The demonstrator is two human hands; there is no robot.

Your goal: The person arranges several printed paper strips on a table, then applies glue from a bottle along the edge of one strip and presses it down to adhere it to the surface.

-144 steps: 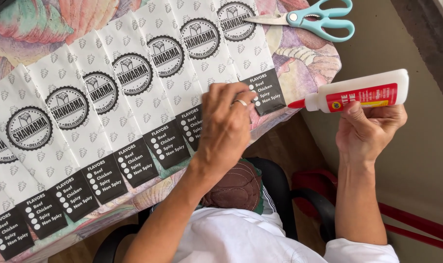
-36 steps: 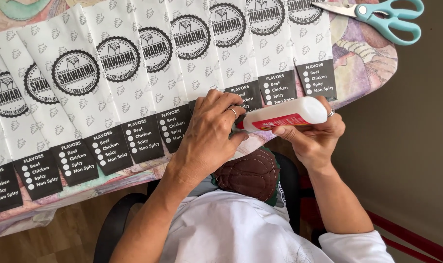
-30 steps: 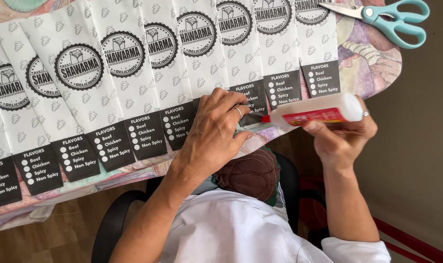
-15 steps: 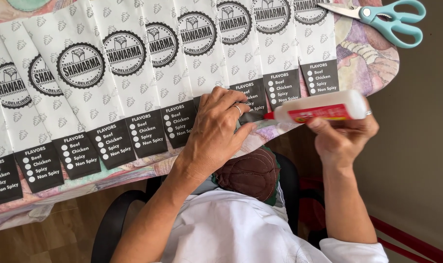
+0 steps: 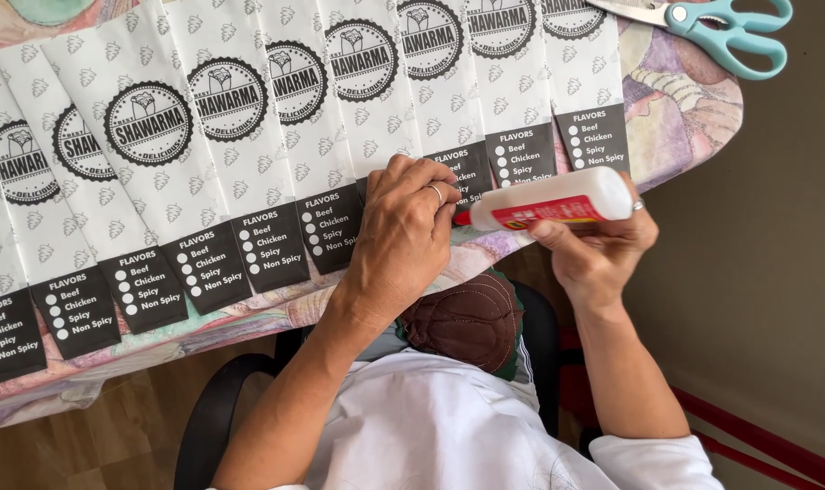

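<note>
**While the nozzle sits at the paper's end, keep both hands steady**

While your left hand (image 5: 403, 240) lies flat, fingers together, on the dark printed end of one long white patterned paper sleeve (image 5: 376, 100), your right hand (image 5: 599, 249) is closed around the white plastic glue bottle with a red label (image 5: 553, 200). You hold the bottle nearly level just off the near edge of the table, its red tip pointing at your left fingertips and meeting the sleeve's end there.

To do this well, press down firmly with the left hand so the thin paper cannot slide or lift. Squeeze gently: the soft bottle should give a narrow line, not a blob that soaks through. Keep the tip on the very margin of the sleeve.

The sleeves are smooth, flat, matte strips, overlapping one another in a fanned row along the flowered tablecloth (image 5: 685, 109), each with a round black emblem and a dark panel at its near end. The cloth looks soft and slightly rumpled at its near edge. Metal scissors with teal plastic handles (image 5: 712, 32) rest at the far right corner, well apart from your hands.
</note>
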